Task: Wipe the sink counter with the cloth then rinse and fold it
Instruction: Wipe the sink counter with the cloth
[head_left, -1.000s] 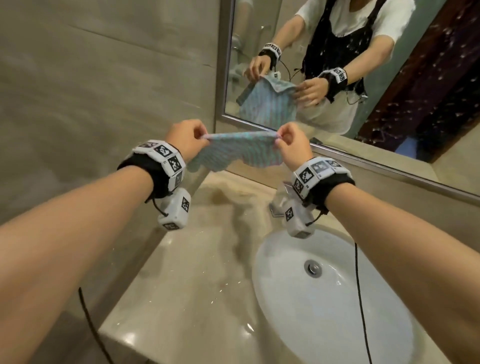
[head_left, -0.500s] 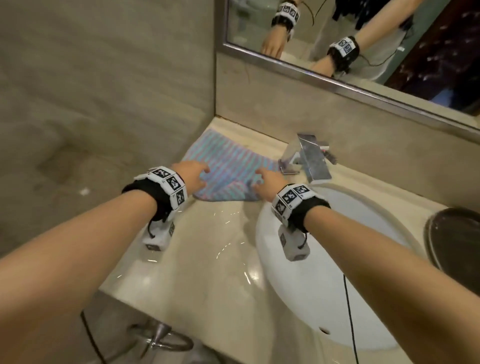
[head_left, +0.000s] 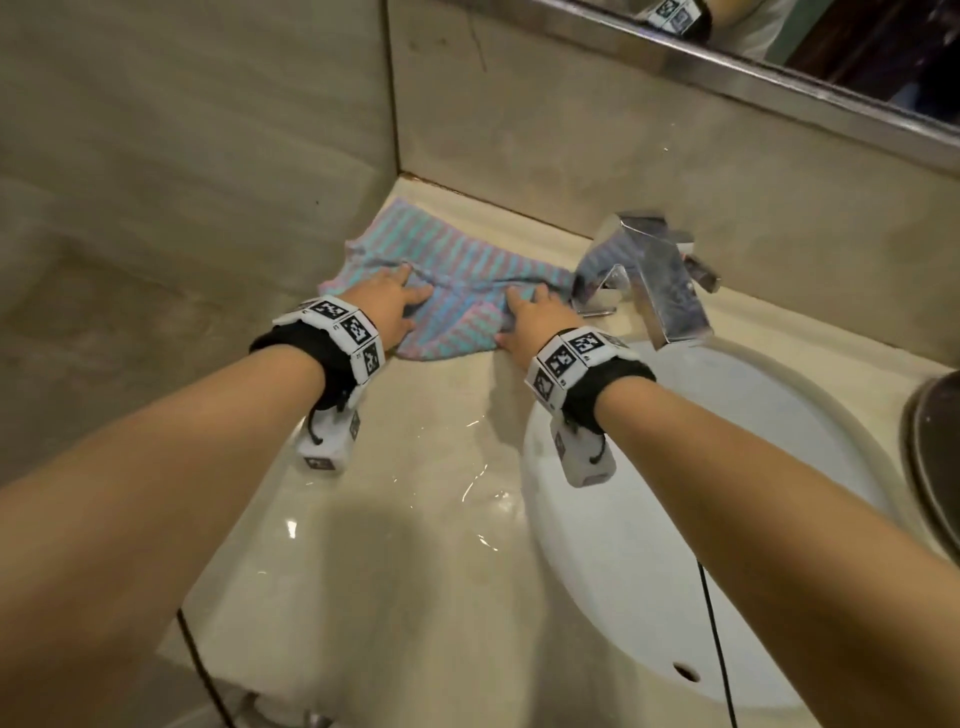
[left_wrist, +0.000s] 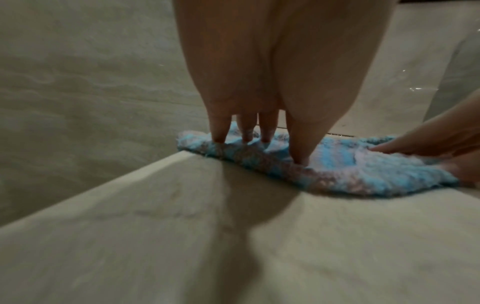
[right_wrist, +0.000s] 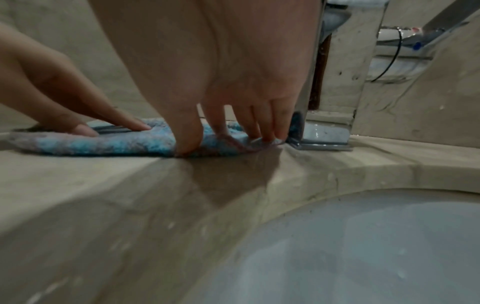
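The cloth (head_left: 447, 291) lies spread on the sink counter (head_left: 415, 519) at about 11 o'clock from the basin (head_left: 675, 545), just beside the tap (head_left: 654, 270); the left hand (head_left: 387, 306) and the right hand (head_left: 530, 317) press on it with nearly straight fingers, gripping nothing; I judge it is the folding stage, no fold made yet.
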